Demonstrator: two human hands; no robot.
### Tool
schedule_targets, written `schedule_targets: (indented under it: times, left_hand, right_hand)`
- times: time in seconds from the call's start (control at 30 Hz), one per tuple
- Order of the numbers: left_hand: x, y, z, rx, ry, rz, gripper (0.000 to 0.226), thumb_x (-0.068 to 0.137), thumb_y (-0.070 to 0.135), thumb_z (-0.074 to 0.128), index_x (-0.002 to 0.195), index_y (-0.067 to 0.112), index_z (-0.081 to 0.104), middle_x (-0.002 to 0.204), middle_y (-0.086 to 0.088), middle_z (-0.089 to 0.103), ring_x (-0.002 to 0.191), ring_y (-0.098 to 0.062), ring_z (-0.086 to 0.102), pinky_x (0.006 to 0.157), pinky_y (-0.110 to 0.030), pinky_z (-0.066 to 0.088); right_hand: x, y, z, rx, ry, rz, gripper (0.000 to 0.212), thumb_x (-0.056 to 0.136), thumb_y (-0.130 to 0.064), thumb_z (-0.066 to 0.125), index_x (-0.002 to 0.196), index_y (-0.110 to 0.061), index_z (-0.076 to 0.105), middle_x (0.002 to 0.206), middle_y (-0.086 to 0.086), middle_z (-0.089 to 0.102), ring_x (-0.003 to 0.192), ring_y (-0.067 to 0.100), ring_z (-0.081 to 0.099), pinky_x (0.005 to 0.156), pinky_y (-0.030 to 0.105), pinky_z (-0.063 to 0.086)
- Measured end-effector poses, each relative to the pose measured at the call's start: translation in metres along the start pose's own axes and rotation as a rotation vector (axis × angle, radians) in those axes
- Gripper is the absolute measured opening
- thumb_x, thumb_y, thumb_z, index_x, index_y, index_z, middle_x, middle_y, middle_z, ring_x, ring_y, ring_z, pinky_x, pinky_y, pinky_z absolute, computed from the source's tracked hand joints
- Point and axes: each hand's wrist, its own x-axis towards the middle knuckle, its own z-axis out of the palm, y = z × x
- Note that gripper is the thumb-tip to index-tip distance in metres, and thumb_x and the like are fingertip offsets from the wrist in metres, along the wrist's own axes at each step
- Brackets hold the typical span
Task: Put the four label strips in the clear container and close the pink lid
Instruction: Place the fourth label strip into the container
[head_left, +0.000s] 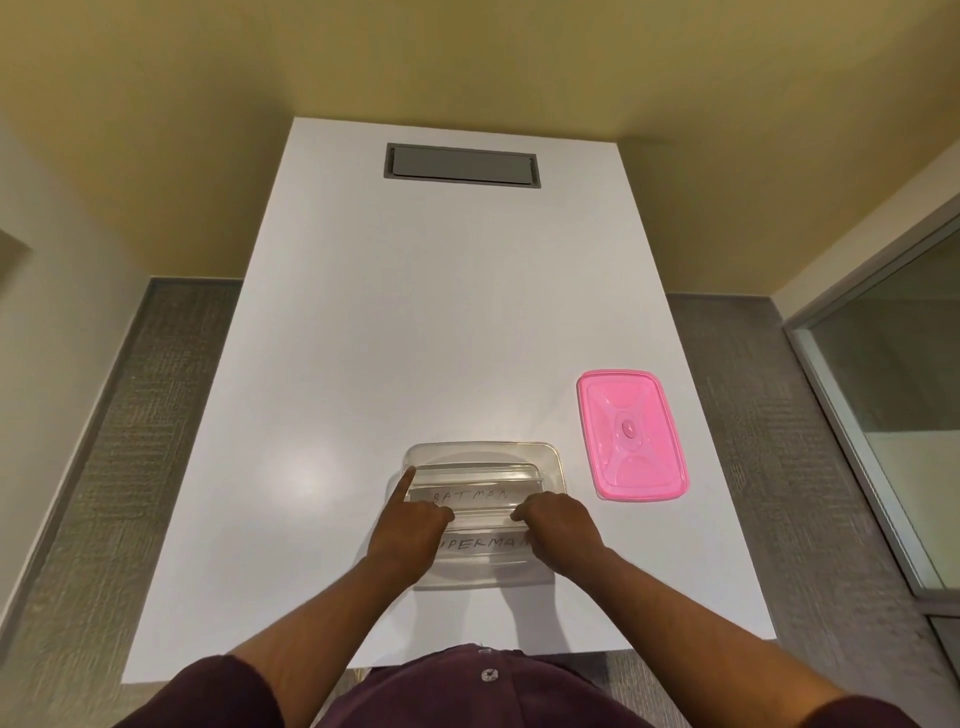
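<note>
The clear container (550, 457) stands on the white table, close to its near edge. Label strips lie across it: one reads BATMAN (478, 496) and a nearer one reads SUPERMAN (485, 544). A further strip (483, 517) runs between them. My left hand (413, 535) pinches that strip's left end, with the index finger stretched out to the container's left rim. My right hand (558, 527) pinches its right end, fingers curled. Another strip (478, 474) seems to lie at the far side. The pink lid (631, 434) lies flat on the table, right of the container and apart from it.
A grey hatch (462, 165) is set into the far end of the table (415, 312). Grey carpet lies on both sides of the table. A glass partition (893, 395) stands at the right.
</note>
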Motion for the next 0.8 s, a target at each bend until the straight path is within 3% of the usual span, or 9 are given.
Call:
schedule_targets:
  times: [0.13, 0.27, 0.37, 0.43, 0.53, 0.63, 0.8]
  left_hand:
    - [0.0, 0.0, -0.001, -0.034, -0.009, -0.004, 0.045, 0.09, 0.01, 0.05, 0.128, 0.028, 0.061, 0.111, 0.003, 0.075, 0.113, -0.013, 0.067, 0.123, -0.038, -0.018]
    - [0.001, -0.003, -0.002, -0.095, -0.012, 0.028, 0.036, 0.094, 0.024, 0.053, 0.129, 0.028, 0.061, 0.118, 0.005, 0.073, 0.121, -0.012, 0.062, 0.124, -0.038, -0.015]
    - [0.002, -0.004, -0.005, -0.226, 0.044, 0.058, 0.033, 0.096, 0.032, 0.054, 0.127, 0.028, 0.063, 0.124, 0.009, 0.07, 0.123, -0.011, 0.06, 0.126, -0.037, 0.009]
    - [0.004, -0.002, -0.01, -0.414, 0.142, 0.04, 0.025, 0.095, 0.03, 0.057, 0.117, 0.027, 0.069, 0.117, 0.011, 0.073, 0.114, -0.012, 0.064, 0.108, -0.029, 0.038]
    - [0.015, 0.005, -0.022, -0.614, 0.222, -0.017, 0.015, 0.092, 0.025, 0.06, 0.098, 0.028, 0.073, 0.097, 0.014, 0.076, 0.092, -0.004, 0.068, 0.08, -0.024, 0.051]
    - [0.037, 0.019, -0.034, -0.78, 0.235, -0.055, 0.011, 0.089, 0.024, 0.064, 0.092, 0.027, 0.074, 0.086, 0.015, 0.075, 0.082, 0.0, 0.068, 0.077, -0.025, 0.055]
    - [0.086, 0.055, -0.058, -0.981, 0.24, -0.07, 0.01, 0.088, 0.019, 0.067, 0.09, 0.024, 0.076, 0.086, 0.012, 0.076, 0.081, 0.0, 0.069, 0.079, -0.023, 0.056]
  right_hand:
    - [0.001, 0.0, 0.001, -0.013, -0.004, 0.012, 0.042, 0.092, -0.01, 0.063, 0.131, -0.024, 0.067, 0.129, 0.007, 0.069, 0.116, 0.033, 0.065, 0.096, 0.041, 0.053]
    - [0.0, 0.005, 0.0, 0.112, 0.042, 0.029, 0.041, 0.091, -0.026, 0.071, 0.132, -0.025, 0.067, 0.132, 0.004, 0.069, 0.122, 0.029, 0.063, 0.101, 0.038, 0.05]
    - [-0.006, 0.011, -0.01, 0.332, 0.148, 0.054, 0.032, 0.089, -0.032, 0.074, 0.121, -0.024, 0.074, 0.122, -0.003, 0.075, 0.113, 0.018, 0.067, 0.098, 0.033, 0.051]
    - [-0.01, 0.015, -0.019, 0.497, 0.254, 0.104, 0.019, 0.087, -0.031, 0.077, 0.104, -0.023, 0.081, 0.101, -0.007, 0.08, 0.091, 0.01, 0.072, 0.086, 0.029, 0.055]
    - [-0.013, 0.022, -0.032, 0.727, 0.383, 0.236, 0.007, 0.086, -0.028, 0.078, 0.087, -0.023, 0.082, 0.08, -0.011, 0.079, 0.074, 0.001, 0.071, 0.075, 0.026, 0.058]
    - [-0.01, 0.038, -0.042, 0.934, 0.451, 0.354, 0.006, 0.086, -0.023, 0.076, 0.082, -0.022, 0.08, 0.072, -0.009, 0.077, 0.073, 0.006, 0.073, 0.076, 0.034, 0.061]
    - [0.0, 0.08, -0.05, 1.099, 0.476, 0.542, 0.015, 0.088, -0.018, 0.072, 0.076, -0.025, 0.077, 0.072, -0.006, 0.077, 0.075, 0.013, 0.073, 0.083, 0.041, 0.061]
